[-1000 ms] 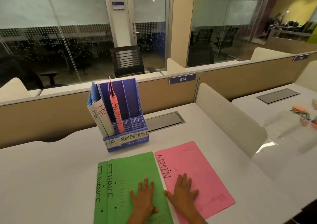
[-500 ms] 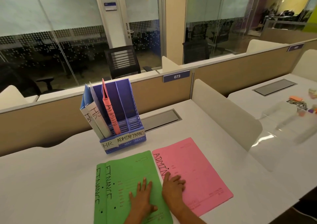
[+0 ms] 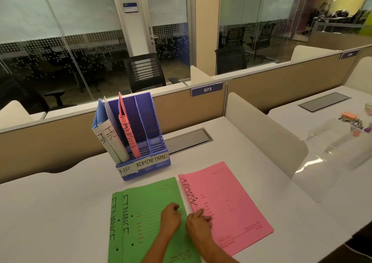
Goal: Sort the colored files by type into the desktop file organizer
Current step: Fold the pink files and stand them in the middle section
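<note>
A black mesh office chair (image 3: pixel 145 71) is seen behind the beige partition (image 3: pixel 281 89), on which a blue "073" plate (image 3: pixel 207 89) is mounted (small coloured clutter (image 3: pixel 351 119) is scattered on the neighbouring desk).

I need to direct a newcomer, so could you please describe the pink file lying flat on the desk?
On the white desk, in front of the purple plastic file organizer, lie flat card files. The pink file is rightmost, marked ADMIN, beside the green FINANCE files; another pink one stands upright in the organizer.

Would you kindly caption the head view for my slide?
Both hands rest on flat files: left hand on green FINANCE files, right hand on pink ADMIN file.
</note>
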The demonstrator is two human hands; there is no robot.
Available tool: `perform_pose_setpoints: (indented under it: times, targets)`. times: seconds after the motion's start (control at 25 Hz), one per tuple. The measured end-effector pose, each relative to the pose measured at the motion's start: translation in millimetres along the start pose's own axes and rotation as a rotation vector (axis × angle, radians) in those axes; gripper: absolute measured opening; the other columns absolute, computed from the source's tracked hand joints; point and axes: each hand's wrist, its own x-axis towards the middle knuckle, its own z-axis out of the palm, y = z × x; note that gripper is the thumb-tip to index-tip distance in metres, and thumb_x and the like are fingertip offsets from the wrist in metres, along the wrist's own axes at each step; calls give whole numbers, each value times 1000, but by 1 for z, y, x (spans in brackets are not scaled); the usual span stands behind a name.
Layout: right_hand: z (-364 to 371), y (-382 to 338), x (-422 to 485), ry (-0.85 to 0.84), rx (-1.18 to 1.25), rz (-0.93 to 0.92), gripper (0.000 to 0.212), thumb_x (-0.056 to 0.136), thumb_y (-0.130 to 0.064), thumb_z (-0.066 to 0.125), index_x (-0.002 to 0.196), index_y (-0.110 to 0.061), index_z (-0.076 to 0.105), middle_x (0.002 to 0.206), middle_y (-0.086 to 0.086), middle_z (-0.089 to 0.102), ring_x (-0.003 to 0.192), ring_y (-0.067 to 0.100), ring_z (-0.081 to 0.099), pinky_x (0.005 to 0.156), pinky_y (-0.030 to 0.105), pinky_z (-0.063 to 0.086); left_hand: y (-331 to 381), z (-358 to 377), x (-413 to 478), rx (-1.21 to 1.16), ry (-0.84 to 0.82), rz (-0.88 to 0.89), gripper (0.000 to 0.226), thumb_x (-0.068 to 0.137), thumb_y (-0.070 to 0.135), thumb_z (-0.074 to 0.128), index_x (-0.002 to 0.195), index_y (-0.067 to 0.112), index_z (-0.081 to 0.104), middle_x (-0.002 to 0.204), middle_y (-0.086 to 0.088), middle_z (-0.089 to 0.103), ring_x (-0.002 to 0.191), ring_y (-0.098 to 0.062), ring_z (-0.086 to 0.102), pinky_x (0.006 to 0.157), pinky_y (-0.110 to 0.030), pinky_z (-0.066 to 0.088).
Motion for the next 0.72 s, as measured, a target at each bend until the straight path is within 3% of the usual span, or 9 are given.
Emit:
perform_pose_setpoints:
  times: [0.12, 0.2, 0.28, 0.36, 0.4, 0.48, 0.56, 0.64, 0.72]
  targets:
    - [-3, 6, -4, -6, -32, -35, 44, 95, 14, 33, 137, 20, 22, 138, 51, 20, 104, 67, 50, 84, 64, 52, 21, 8, 7, -393, -107, -157, 25, 97, 20, 59, 110, 0, 64, 103, -16, 72, 94, -29, 69, 90, -43, 57]
    - [-1, 5, -13, 67, -18, -42, 38, 96, 8, 35, 131, 20, 37, 132, 53, 28, 96, 64, 57, 81, 64, 52, 33, 16, 9, -574, -227, -234, 29, 96, 22, 61, 106, -5, 64, 96, -19, 74, 86, -30, 72, 77, -39, 62]
    - [-8, 8, -26, -80, 2, 87, 38, 89, 5, 35, 87, 8, 73, 95, 42, 64, 65, 49, 68, 52, 52, 58, 38, 26, 12, -620, -262, -282, 28, 92, 15, 66, 105, -10, 63, 96, -23, 74, 82, -31, 73, 66, -36, 61]
    - [11, 12, -23, 192, 62, 105, 54, 82, 4, 29, 50, -5, 71, 68, 21, 73, 42, 36, 65, 32, 38, 51, 39, 33, 13, -635, -238, -307, 16, 88, 3, 68, 100, -8, 64, 92, -22, 74, 79, -32, 72, 58, -33, 59]
    - [5, 12, -31, 277, 85, 137, 43, 77, -1, 40, 46, -8, 68, 67, 18, 73, 42, 34, 65, 31, 35, 50, 39, 36, 13, -648, -226, -308, 11, 86, -2, 68, 96, -6, 65, 89, -21, 74, 79, -32, 72, 57, -32, 58]
    - [-8, 14, -40, 260, 141, 156, 6, 54, -15, 78, 55, -14, 72, 72, 16, 75, 54, 30, 71, 40, 35, 56, 40, 34, 14, -698, -242, -277, 10, 86, -3, 67, 96, -4, 68, 88, -19, 76, 81, -32, 72, 60, -33, 59]
    - [-11, 17, -35, 236, 287, 185, 52, 28, -18, 94, 76, -14, 74, 86, 18, 75, 74, 31, 74, 56, 38, 61, 43, 26, 13, -749, -290, -205, 16, 88, 2, 67, 103, 0, 69, 92, -14, 77, 82, -28, 73, 64, -34, 59]
    - [-21, 25, -29, 361, 329, 252, 67, 37, -13, 93, 100, -6, 70, 110, 21, 70, 97, 37, 69, 74, 46, 61, 51, 13, 14, -819, -303, -123, 20, 90, 5, 66, 109, 3, 67, 98, -12, 77, 85, -26, 75, 68, -36, 60]
    - [-35, 31, -21, 459, 386, 326, 76, 62, -18, 83, 130, -2, 53, 138, 23, 51, 123, 41, 54, 96, 51, 50, 65, -3, 13, -892, -282, -46, 23, 90, 6, 66, 113, 7, 65, 106, -11, 76, 94, -28, 74, 71, -39, 60]
